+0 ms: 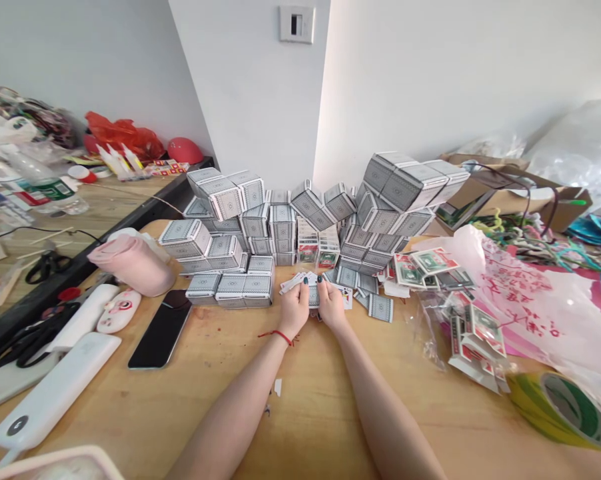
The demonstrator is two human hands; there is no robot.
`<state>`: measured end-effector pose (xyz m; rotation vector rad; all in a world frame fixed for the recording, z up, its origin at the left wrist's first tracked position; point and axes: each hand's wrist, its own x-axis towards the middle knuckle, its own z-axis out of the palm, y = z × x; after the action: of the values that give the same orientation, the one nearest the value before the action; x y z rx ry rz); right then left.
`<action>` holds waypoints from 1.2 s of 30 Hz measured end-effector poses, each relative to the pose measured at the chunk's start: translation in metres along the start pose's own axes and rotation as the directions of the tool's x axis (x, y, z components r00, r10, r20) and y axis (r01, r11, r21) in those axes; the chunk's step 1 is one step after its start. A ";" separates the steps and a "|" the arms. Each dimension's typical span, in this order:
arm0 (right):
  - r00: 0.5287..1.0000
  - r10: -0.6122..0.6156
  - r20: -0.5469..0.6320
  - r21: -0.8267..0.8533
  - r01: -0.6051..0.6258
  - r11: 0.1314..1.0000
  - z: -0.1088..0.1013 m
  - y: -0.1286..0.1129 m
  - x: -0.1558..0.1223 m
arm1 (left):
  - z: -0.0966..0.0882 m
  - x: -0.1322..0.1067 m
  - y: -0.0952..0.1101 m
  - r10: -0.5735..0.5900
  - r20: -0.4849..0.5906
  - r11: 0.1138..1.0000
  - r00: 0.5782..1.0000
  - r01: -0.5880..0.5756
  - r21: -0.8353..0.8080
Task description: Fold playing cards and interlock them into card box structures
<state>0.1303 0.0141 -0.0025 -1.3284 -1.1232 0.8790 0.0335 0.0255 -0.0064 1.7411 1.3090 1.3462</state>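
My left hand [294, 309] and my right hand [330, 305] meet at the middle of the wooden table [300, 400], fingers curled around a small stack of playing cards [312, 293] held between them. A red string circles my left wrist. Loose cards [293, 283] fan out on the table just beyond my fingers. Right behind them rises a heap of several grey patterned card boxes [280, 227], stacked against the wall corner.
A black phone [161, 330], a pink cup lying on its side [133, 263], a white power bank [55, 390] and a small pink-and-white gadget [118, 311] lie at left. Flattened card cartons [473, 333], a pink plastic bag [530, 300] and a tape roll [563, 407] are at right.
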 end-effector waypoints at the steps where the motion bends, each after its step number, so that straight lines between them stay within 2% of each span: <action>1: 1.000 -0.014 -0.003 -0.013 0.014 1.000 0.000 0.000 0.000 | 0.000 0.001 0.000 0.002 -0.001 1.000 1.000 -0.002 0.005; 5: 0.998 -0.067 -0.019 -0.091 0.065 0.994 -0.001 0.002 0.002 | -0.001 0.004 -0.001 0.009 -0.015 1.000 1.000 -0.009 0.022; 8: 0.998 -0.059 0.021 -0.120 0.062 0.991 -0.003 0.003 0.002 | -0.002 0.004 -0.002 0.028 0.003 0.999 1.000 -0.028 0.035; 12: 0.998 -0.031 0.059 -0.096 0.036 0.995 -0.003 0.004 0.002 | -0.003 0.003 -0.004 0.037 0.011 0.999 0.999 -0.037 0.040; 16: 0.999 0.019 0.038 -0.036 -0.017 0.999 -0.006 0.004 0.006 | -0.003 0.000 -0.003 0.016 0.015 0.999 1.000 -0.015 -0.052; 19: 0.996 0.072 -0.048 0.066 -0.069 0.995 -0.012 0.004 0.010 | -0.005 -0.002 0.000 0.015 0.023 0.997 1.000 -0.013 -0.078; 22: 0.978 0.109 -0.179 0.205 -0.071 0.976 -0.026 0.006 0.015 | -0.009 0.000 0.004 0.118 0.045 0.992 0.992 -0.119 0.033; 23: 0.967 0.110 -0.230 0.238 -0.054 0.970 -0.032 0.007 0.016 | -0.011 0.000 0.006 0.167 0.060 0.981 0.984 -0.172 0.088; 26: 0.895 0.164 -0.415 0.280 -0.046 0.959 -0.049 0.011 0.017 | -0.012 0.001 0.010 0.281 0.136 0.935 0.950 -0.303 0.182; 29: 0.820 0.163 -0.549 0.251 -0.024 0.968 -0.059 0.015 0.017 | -0.010 -0.001 0.014 0.351 0.253 0.896 0.902 -0.402 0.190; 32: 0.761 0.107 -0.640 0.146 -0.017 0.989 -0.059 0.018 0.016 | -0.007 -0.003 0.015 0.368 0.367 0.865 0.854 -0.459 0.201; 34: 0.748 0.057 -0.662 0.065 -0.019 0.998 -0.056 0.019 0.015 | -0.005 -0.005 0.014 0.357 0.406 0.854 0.841 -0.470 0.223; 36: 0.766 0.013 -0.642 -0.008 -0.024 1.000 -0.053 0.021 0.013 | -0.004 -0.006 0.013 0.345 0.413 0.849 0.843 -0.468 0.246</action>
<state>0.1870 0.0140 -0.0170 -1.4950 -0.5683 0.3585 0.0339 0.0152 0.0038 2.4879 1.0325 0.9725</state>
